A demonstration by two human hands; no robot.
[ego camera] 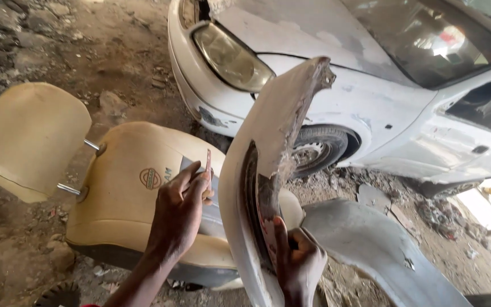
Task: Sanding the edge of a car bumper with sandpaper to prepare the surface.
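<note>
On the dirt beside a white car (370, 102), someone works a detached fender (274, 148).

The right hand (298, 258) clenches the fender's lower edge, holding it upright; the left hand (180, 210) pinches a thin flat scraper (208, 165) above a tan car seat (126, 199).

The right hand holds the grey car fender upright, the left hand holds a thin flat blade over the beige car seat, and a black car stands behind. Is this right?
Not quite: the car behind is white, not black, as the head view shows. The rest holds: the right hand holds the grey fender upright, and the left hand holds a thin flat blade over the beige car seat.
</note>
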